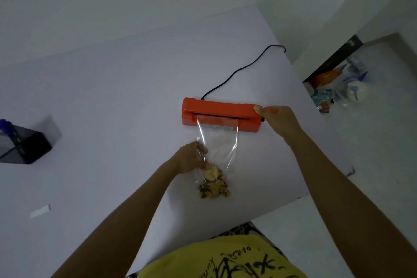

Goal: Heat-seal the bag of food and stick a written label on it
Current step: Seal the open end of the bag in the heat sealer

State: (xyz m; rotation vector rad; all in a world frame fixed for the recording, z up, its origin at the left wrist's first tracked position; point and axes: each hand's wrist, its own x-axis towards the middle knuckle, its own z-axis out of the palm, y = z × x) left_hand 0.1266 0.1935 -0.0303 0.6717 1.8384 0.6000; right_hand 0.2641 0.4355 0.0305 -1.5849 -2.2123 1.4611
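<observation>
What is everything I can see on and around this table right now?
Table: one, white, fills most of the view.
Sealer: one, orange, on the table's far right part.
Cord: one, black, runs from the sealer's back to the table's far edge.
Bag: one, clear, open end in the sealer's slot, food at its near end.
Food: a small pile, tan and brown, inside the bag.
Label: one, white, near left on the table.
Box: one, dark, see-through, left edge.
Clutter: several items, mixed colours, on the floor at right.
Left hand: holds the bag's left side.
Right hand: grips the sealer's right end.
</observation>
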